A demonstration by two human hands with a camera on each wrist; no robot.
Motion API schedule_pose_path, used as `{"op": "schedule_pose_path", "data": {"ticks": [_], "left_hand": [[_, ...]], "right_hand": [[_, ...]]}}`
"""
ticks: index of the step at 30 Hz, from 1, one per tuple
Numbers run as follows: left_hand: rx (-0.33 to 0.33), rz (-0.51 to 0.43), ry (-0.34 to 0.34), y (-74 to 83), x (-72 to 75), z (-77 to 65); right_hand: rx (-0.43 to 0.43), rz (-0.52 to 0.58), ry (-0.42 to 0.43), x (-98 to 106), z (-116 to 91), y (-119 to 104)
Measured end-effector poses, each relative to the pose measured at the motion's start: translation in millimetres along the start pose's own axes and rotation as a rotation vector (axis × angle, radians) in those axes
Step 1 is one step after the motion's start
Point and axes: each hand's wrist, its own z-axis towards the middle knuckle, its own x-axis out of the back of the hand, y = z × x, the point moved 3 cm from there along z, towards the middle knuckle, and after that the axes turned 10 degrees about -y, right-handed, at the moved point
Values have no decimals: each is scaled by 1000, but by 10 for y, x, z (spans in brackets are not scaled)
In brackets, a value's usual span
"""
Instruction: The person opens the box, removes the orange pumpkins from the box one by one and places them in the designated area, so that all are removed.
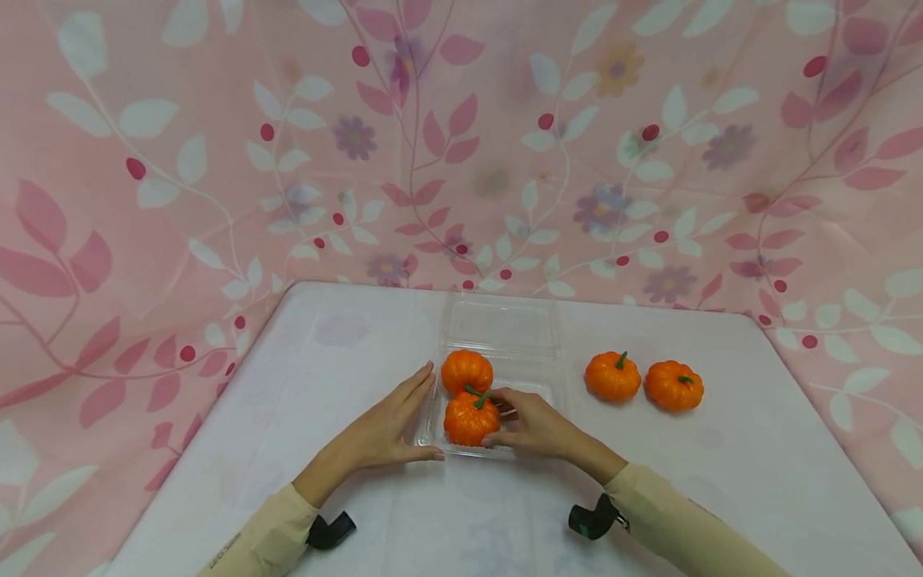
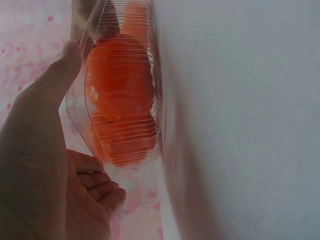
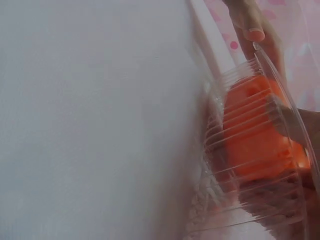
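Note:
A clear plastic clamshell box (image 1: 522,365) lies on the table with its lid folded back toward the wall. Two small orange pumpkins are in its left half: a rear pumpkin (image 1: 466,371) and a front pumpkin (image 1: 471,421) with a green stem. My right hand (image 1: 534,423) reaches into the box and grips the front pumpkin from its right side, thumb near and fingers behind. Along the box's left wall rests my left hand (image 1: 385,421), fingers stretched and thumb spread by the front corner. Through the ribbed wall in the left wrist view, the pumpkin (image 2: 120,75) shows inside.
To the right of the box, two more pumpkins sit side by side on the white table (image 1: 360,344): one pumpkin (image 1: 612,377) nearer the box and another pumpkin (image 1: 674,386) beyond it. A pink floral cloth (image 1: 490,160) hangs behind the table.

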Motion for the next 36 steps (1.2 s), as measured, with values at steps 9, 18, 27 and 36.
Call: {"op": "schedule_pose_path", "data": {"ticks": [9, 18, 27, 36], "left_hand": [[-11, 2, 7, 19, -2, -4], [-9, 11, 8, 25, -3, -2], [0, 8, -5, 28, -2, 3], [2, 17, 3, 42, 10, 2]], "right_hand": [[56, -8, 17, 67, -67, -6], [44, 9, 19, 85, -107, -14], [67, -68, 28, 133, -138, -10], [130, -76, 29, 172, -180, -26]]}}
